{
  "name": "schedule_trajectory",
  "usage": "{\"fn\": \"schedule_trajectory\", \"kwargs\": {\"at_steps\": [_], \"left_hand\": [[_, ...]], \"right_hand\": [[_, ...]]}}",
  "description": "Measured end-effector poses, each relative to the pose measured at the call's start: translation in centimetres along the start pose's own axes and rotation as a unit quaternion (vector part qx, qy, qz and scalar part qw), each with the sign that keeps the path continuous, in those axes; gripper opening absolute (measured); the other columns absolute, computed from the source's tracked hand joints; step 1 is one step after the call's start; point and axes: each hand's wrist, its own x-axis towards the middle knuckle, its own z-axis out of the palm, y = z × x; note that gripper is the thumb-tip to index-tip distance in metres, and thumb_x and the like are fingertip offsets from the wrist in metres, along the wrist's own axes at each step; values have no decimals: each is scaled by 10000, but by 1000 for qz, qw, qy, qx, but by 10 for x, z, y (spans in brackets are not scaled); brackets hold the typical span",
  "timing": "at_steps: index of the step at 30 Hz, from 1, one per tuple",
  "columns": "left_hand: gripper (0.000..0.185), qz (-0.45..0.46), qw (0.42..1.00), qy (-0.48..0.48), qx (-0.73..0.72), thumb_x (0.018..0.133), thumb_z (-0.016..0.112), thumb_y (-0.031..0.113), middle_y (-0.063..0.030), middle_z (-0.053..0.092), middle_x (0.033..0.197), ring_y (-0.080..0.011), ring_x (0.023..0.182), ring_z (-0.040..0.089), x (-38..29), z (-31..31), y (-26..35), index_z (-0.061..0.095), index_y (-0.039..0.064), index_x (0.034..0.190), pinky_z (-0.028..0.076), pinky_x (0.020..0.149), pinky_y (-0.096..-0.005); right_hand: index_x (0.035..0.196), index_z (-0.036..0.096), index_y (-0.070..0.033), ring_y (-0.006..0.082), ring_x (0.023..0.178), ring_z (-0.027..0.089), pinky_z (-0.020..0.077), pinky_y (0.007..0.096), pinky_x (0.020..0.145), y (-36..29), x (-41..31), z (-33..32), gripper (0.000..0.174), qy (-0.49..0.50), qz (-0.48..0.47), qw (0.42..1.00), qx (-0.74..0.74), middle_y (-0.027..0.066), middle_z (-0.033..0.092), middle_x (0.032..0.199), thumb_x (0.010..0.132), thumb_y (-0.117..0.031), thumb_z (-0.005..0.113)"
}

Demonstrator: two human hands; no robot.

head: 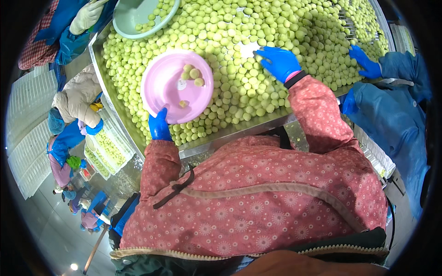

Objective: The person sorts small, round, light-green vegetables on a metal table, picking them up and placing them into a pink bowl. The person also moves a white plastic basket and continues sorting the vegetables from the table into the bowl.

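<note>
My left hand, in a blue glove, grips the near rim of a pink plastic basin with the thumb over the edge. Several small round green fruits and a yellowish piece lie in the basin. It rests on a thick layer of pale green round fruits spread across a metal sorting table. My right hand, also blue-gloved, reaches palm down over the loose fruits. Its fingertips are beside a bare white patch of the tabletop, and no fruit shows in its grasp.
A pale green basin with some fruits stands at the upper left. At right, a co-worker's blue-gloved hand touches the fruits near metal slats. Another person's white-gloved hand is upper left. Crates of fruit sit beyond the table's left edge.
</note>
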Motion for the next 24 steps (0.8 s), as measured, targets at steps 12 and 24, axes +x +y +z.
{"fn": "schedule_trajectory", "kwargs": {"at_steps": [12, 24], "left_hand": [[488, -32, 999, 12, 10, 864, 693, 75, -129, 640, 1178, -220, 1021, 628, -19, 0, 2, 533, -50, 1308, 511, 874, -325], [505, -1, 997, -15, -80, 869, 647, 77, -125, 631, 1182, -206, 1005, 619, -19, 15, -25, 501, -26, 1341, 504, 835, -316]], "right_hand": [[994, 704, -85, 369, 926, 674, 534, 467, 826, 91, 201, -9, 232, 119, 76, 987, -79, 190, 701, 991, 916, -212, 526], [1012, 692, -78, 191, 661, 639, 515, 342, 574, 18, 131, -14, 242, 69, 163, 889, 422, 89, 678, 864, 936, -261, 553]]}}
